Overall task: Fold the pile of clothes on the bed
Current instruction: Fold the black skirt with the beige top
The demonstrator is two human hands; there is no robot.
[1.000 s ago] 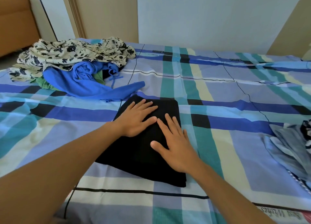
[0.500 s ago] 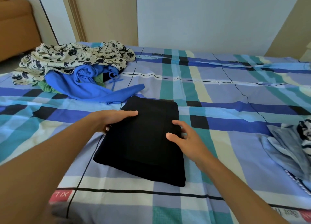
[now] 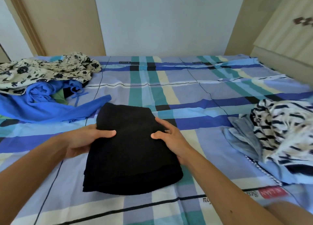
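Both arms reach in, forearms converging.
Left hand [image 3: 83, 141] and right hand [image 3: 171, 140] each grip a side of the cloth [image 3: 132, 150], thumbs on top.

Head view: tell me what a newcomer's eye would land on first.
The black folded garment in the middle of the checked bed stands out first, gripped at its side edges by the left hand and the right hand, thumbs on top. At the far left lies a loose heap, a floral garment partly over a blue garment, and at the right edge a crumpled striped garment.
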